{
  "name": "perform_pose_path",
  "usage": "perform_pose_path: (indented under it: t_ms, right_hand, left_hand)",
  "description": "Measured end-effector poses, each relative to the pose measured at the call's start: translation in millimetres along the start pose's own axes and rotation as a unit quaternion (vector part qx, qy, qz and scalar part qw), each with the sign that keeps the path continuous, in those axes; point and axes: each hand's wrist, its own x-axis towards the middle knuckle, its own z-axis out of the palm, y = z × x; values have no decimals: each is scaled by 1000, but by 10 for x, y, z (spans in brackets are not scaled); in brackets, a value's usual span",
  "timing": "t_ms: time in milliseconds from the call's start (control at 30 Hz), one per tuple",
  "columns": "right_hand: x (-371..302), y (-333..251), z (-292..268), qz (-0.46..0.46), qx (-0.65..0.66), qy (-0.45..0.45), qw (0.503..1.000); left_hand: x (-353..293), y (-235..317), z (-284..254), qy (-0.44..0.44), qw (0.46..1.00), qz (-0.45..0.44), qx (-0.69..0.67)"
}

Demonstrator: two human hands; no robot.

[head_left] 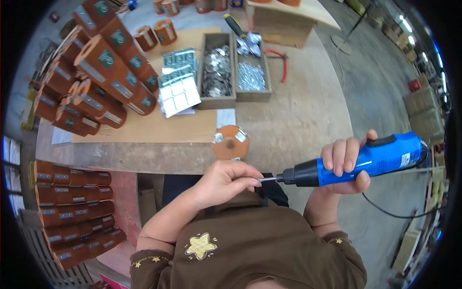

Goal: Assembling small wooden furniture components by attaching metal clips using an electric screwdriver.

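Observation:
My right hand [347,161] is wrapped round a blue electric screwdriver [385,156] with a black nose and a cord, held level and pointing left. Its thin metal bit [270,179] reaches my left hand [228,179], whose thumb and forefinger are pinched together at the bit's tip. Whatever small piece may sit between those fingers is hidden. Just beyond my left hand, at the table's near edge, a round reddish-brown wooden piece [231,143] stands with a dark hole in its top and metal plates on it.
Two wooden trays hold metal plates [216,72] and small screws [251,77]. A yellow-black screwdriver [234,25], red-handled pliers [284,67] and sticker sheets [179,89] lie nearby. Stacked brown cylinders [106,67] fill the left; more cylinders [74,195] lie below. The cord [399,215] hangs at right.

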Motion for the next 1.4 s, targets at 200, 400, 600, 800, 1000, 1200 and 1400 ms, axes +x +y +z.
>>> perform_pose_path:
  t_ms: [200, 400, 600, 800, 1000, 1200, 1400]
  right_hand:
    - [4, -28, -67, -7, -9, -29, 1000]
    - [-9, -61, -3, -10, -9, -29, 999]
    - [6, -40, 36, -1, -2, -40, 999]
    - [22, -61, 29, -1, 7, -65, 998]
    - [41, -128, 16, 28, 33, -173, 984]
    - [147, -186, 61, 33, 14, -277, 960]
    - [54, -192, 60, -10, -28, -204, 979]
  left_hand:
    - [57, -109, -27, -15, 1000, 9, -7]
    - [-8, -116, -6, -20, 999, 2, -36]
    - [-11, -68, 28, -10, 996, -27, -80]
    - [-14, -57, 0, -39, 994, -41, -98]
    - [-19, -109, 12, -93, 982, -72, -146]
    - [-2, -127, 58, -98, 965, -98, -224]
    - [12, -197, 105, -32, 958, -74, -276]
